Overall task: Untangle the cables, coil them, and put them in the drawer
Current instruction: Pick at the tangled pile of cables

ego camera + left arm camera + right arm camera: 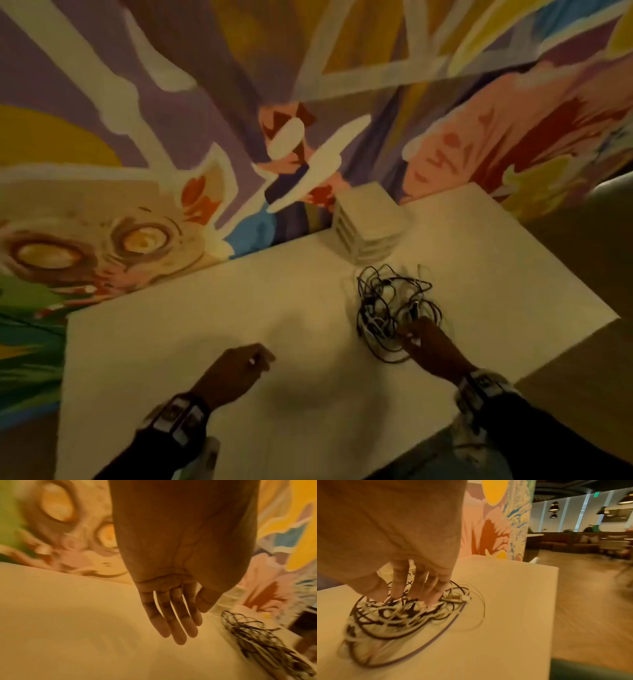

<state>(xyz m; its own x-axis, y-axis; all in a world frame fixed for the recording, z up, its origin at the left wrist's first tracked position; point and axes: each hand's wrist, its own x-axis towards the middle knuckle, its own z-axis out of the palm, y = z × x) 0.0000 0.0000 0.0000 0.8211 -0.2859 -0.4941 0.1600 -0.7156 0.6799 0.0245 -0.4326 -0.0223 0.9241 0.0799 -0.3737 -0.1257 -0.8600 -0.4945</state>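
A tangle of black and white cables [394, 308] lies on the white table [205, 325], right of centre. My right hand [416, 330] reaches into its near side. In the right wrist view its straight fingers [419, 588] and thumb point down and touch the top of the cable tangle [393, 615], with no strand plainly pinched. My left hand [253, 358] hovers over bare tabletop left of the pile, holding nothing. Its fingers [178, 628] are straight and relaxed, and the cable tangle [257, 635] lies to its right. A small white drawer unit [368, 226] stands behind the cables, its drawers closed.
A painted mural wall [171, 137] runs along the table's far edge. The table's right edge [556, 588] drops to a wooden floor [590, 601], with seating and lamps far behind. Bare tabletop lies left of and in front of the pile.
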